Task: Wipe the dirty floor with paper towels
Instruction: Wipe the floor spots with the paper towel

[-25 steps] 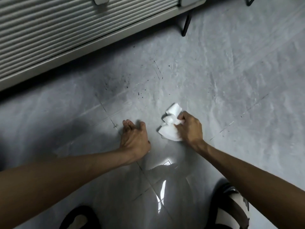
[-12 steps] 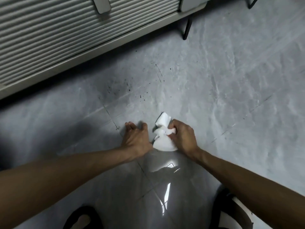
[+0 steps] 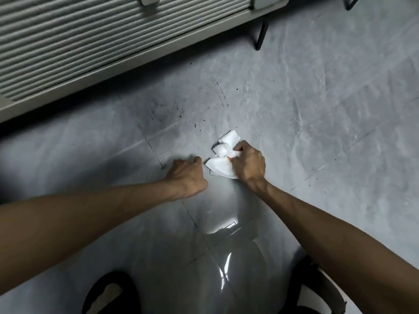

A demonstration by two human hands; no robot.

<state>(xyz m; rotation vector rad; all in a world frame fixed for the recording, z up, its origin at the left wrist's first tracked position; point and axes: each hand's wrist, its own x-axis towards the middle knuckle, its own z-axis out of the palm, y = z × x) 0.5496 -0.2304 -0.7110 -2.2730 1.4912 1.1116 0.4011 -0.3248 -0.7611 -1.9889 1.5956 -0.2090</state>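
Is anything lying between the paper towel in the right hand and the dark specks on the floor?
Nothing visible. Only bare floor separates the paper towel, gripped by the right hand, from the dark specks beyond it. The left hand rests on the floor beside it, off that path.

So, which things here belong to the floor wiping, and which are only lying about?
Job: paper towel, gripped by the right hand; dark specks on the floor; left hand resting on the floor.
Lying about: ribbed cabinet; black leg; sandals.
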